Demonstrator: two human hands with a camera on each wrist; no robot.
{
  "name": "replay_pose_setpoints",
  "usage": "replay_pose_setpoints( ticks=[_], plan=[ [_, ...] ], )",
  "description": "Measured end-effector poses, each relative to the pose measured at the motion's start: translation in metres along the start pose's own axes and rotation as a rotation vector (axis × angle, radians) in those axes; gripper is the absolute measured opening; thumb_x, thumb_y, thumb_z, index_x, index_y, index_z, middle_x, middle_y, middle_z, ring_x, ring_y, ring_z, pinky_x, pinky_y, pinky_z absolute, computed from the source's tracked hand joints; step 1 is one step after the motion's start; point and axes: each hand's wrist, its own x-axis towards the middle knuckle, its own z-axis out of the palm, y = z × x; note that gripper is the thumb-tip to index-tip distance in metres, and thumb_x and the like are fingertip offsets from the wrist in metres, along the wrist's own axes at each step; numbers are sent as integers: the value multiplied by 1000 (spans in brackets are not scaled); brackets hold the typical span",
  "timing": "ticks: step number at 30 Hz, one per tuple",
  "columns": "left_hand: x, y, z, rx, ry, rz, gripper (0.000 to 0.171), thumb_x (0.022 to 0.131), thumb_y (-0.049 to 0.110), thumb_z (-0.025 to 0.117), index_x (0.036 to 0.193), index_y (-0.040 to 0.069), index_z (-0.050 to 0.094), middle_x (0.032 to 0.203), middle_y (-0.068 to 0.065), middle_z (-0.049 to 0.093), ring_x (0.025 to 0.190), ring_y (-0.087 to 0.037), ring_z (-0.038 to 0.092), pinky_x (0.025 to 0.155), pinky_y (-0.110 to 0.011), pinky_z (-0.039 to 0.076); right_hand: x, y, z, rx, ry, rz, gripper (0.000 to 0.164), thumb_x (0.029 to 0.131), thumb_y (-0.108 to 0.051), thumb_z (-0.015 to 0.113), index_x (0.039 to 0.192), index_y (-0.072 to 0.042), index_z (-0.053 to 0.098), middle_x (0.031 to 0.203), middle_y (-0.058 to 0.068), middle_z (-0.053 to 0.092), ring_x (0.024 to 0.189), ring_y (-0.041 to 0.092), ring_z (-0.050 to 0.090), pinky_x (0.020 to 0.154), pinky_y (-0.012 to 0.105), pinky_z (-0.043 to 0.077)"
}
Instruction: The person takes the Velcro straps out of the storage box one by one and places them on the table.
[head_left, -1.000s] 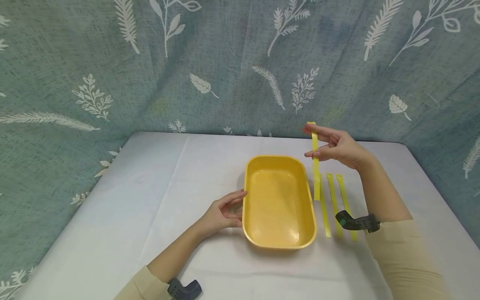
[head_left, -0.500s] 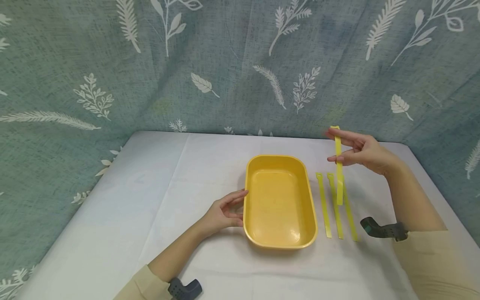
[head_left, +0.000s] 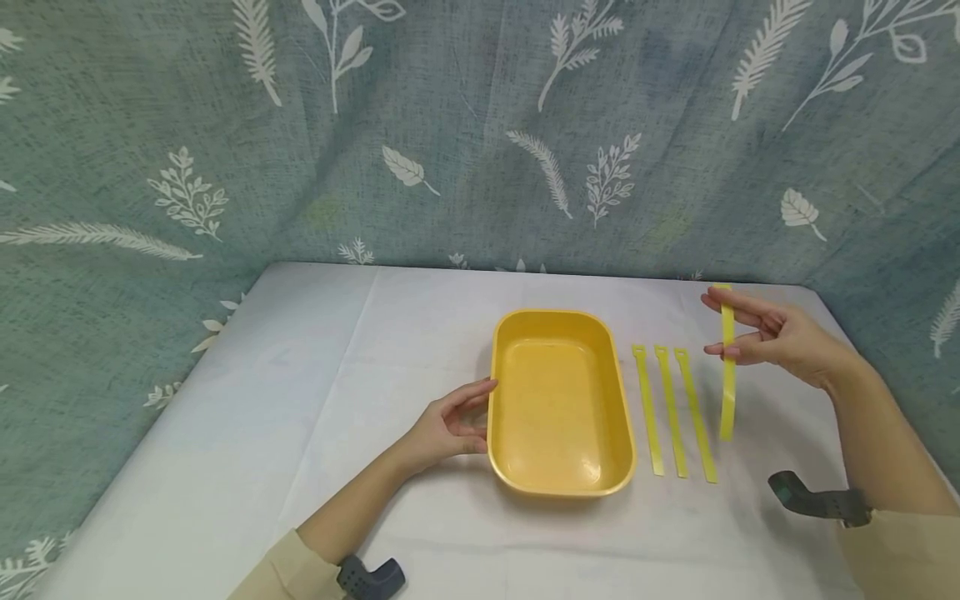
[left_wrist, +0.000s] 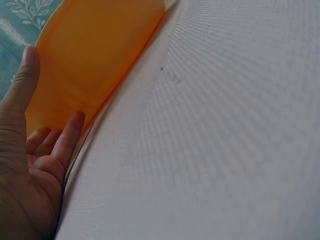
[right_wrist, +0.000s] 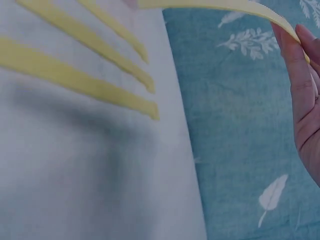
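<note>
A yellow plastic tray point(head_left: 557, 417) with rounded corners sits on the table, its inside bare. My left hand point(head_left: 447, 423) touches the tray's left side with loosely spread fingers; in the left wrist view that hand point(left_wrist: 37, 145) rests against the orange-looking wall point(left_wrist: 95, 60). On the right, my right hand point(head_left: 780, 337) pinches a thin yellow strip point(head_left: 728, 367) that hangs lengthwise above the table. The right wrist view has the strip point(right_wrist: 210, 4) bending down to the fingers point(right_wrist: 299, 82). Three similar strips, one of them the nearest strip point(head_left: 696, 417), lie side by side right of the tray.
A white cloth point(head_left: 247, 417) covers the table. Behind it hangs a blue-green curtain point(head_left: 465, 150) with white leaf prints, just past the table's far edge. Dark wrist devices, such as the right one point(head_left: 817, 500), are worn on both arms.
My right hand has carried its strip rightward from beside the tray, past the three lying strips, and lower lately. The left hand and the tray have stayed in place.
</note>
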Motion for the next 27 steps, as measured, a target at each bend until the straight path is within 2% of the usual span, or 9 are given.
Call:
replay_pose_setpoints(
  ticks=[6, 16, 23, 27],
  plan=[
    [3, 0, 2, 4, -3, 16, 88, 73, 15, 81, 145, 1, 33, 154, -20, 23, 136, -41, 29, 91, -37, 53, -17, 7, -4, -22, -12, 1, 76, 87, 21, 48, 151, -6, 16, 146, -21, 39, 103, 21, 66, 89, 23, 53],
    [1, -1, 1, 16, 1, 19, 90, 72, 18, 82, 145, 1, 33, 154, -20, 22, 137, -41, 28, 90, -36, 53, -37, 27, 1, -34, -31, 40, 77, 87, 17, 53, 151, -9, 20, 146, -21, 38, 104, 27, 65, 91, 19, 50],
    [1, -2, 0, 14, 3, 31, 89, 72, 17, 82, 144, -1, 33, 153, -21, 23, 136, -42, 28, 90, -37, 53, -40, 44, 1, -11, -42, 68, 76, 87, 15, 54, 151, -9, 20, 143, -23, 40, 104, 29, 65, 92, 18, 49],
    [1, -2, -1, 15, 4, 31, 89, 72, 17, 82, 144, -2, 33, 153, -21, 23, 136, -42, 28, 90, -37, 54, -38, 52, 1, -34, -20, 78, 77, 86, 13, 57, 151, -8, 20, 141, -25, 41, 101, 27, 66, 91, 19, 50]
  ],
)
